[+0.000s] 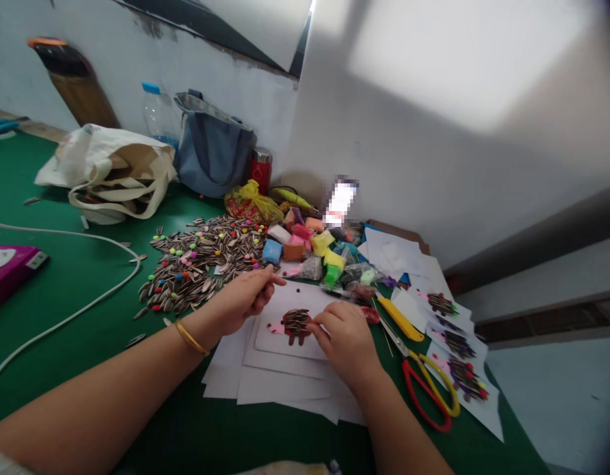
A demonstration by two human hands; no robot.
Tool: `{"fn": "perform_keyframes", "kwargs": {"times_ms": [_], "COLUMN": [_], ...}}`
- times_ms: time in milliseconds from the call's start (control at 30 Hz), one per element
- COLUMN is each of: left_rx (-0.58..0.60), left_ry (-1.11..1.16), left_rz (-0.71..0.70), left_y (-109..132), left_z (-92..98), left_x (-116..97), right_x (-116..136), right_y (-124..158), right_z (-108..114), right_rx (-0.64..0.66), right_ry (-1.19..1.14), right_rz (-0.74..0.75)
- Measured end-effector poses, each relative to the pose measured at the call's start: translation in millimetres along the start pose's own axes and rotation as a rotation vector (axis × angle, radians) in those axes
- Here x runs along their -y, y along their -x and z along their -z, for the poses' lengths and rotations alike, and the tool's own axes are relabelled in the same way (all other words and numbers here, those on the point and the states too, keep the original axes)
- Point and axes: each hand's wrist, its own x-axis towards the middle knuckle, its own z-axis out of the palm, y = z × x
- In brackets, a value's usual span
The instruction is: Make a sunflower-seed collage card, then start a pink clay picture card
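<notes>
Green table, white sheets toward its near edge, magenta box with blurred label toward its left. My left hand curls loosely; my right hand, fingers narrowed, touches the sheets' seed-backed hedgehog. Whether either grips anything, I can't tell.

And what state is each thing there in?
Hedgehog figure: back seed-covered
Left hand: partly curled
Right hand: bent, at figure's edge
Sunflower seeds: loosely heaped
Scissors: lying unheld
Yellow cutter: lying, blade unclear
White bag: mouth open
Blue bag: standing upright
Bottle: capped, upright
Red flask: lidded, upright
</notes>
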Motion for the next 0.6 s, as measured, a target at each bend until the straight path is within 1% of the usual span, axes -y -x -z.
{"fn": "perform_keyframes", "kwargs": {"times_ms": [33,100,167,200,267,367,500,600], "left_rx": [0.028,0.038,0.015,0.025,0.094,0.166,0.19,0.193], "left_ry": [0.237,0.569,0.718,0.747,0.781,0.741,0.68,0.605], "left_rz": [0.106,0.261,0.317,0.327,0.348,0.387,0.401,0.389], "left_y": [2,5,9,11,16,24,29,29], "left_z": [-1.7,-6.2,-12.2,-15.6,-22.8,-31.4,-35.6,-34.7], "left_x": [-1,-2,-1,-1,0,-2,-4,-2], "right_x": [2,8,14,17,19,18,14,12], "right_y": [0,0,0,0,0,-1,-2,-3], "right_z": [1,1,-1,-2,-5,-8,-9,-7], "right_rx": [-0.041,-0.125,-0.189,-0.208,-0.222,-0.219,-0.198,-0.22], "right_ry": [-0.015,-0.055,-0.088,-0.098,-0.103,-0.098,-0.155,-0.281], "right_rz": [0.001,0.012,0.025,0.027,0.027,0.01,-0.029,-0.068]}}
